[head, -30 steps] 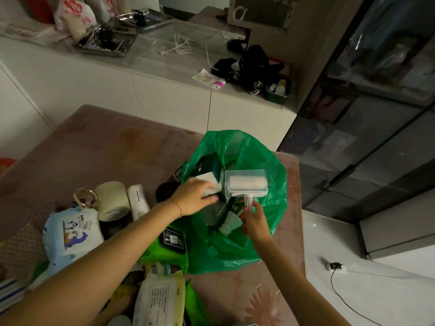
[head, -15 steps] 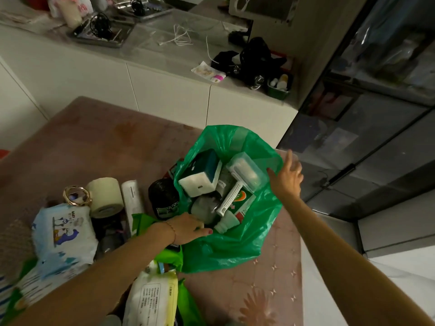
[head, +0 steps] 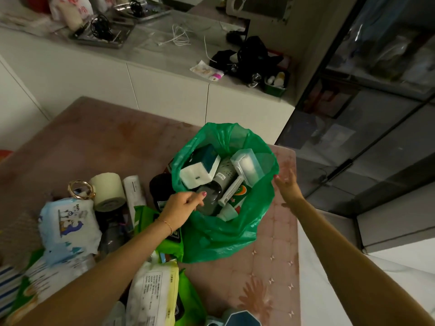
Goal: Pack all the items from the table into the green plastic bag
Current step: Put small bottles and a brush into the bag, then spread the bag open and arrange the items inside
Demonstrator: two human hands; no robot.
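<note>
Starting at your far left: one pale blue wipes pack (head: 68,222), one gold ring (head: 80,188) and one cream tape roll (head: 108,191) lie on the counter (head: 98,142) well left of your left hand (head: 182,208); one white tube (head: 133,196) and one dark jar (head: 160,187) sit just left of it, and one white printed pack (head: 153,292) lies below your forearm; so at least six things wait outside. Your left hand, which a second ago was setting the white tissue box (head: 200,170) inside, now pinches the near rim of the green plastic bag (head: 223,231). Further right, the one lint roller (head: 244,170) you held has been dropped in, leaning beside the box; your right hand (head: 287,187) has let go and hovers just right of the bag, fingers spread, holding nothing. Packing looks perhaps half done; the mouth stays open for more.
</note>
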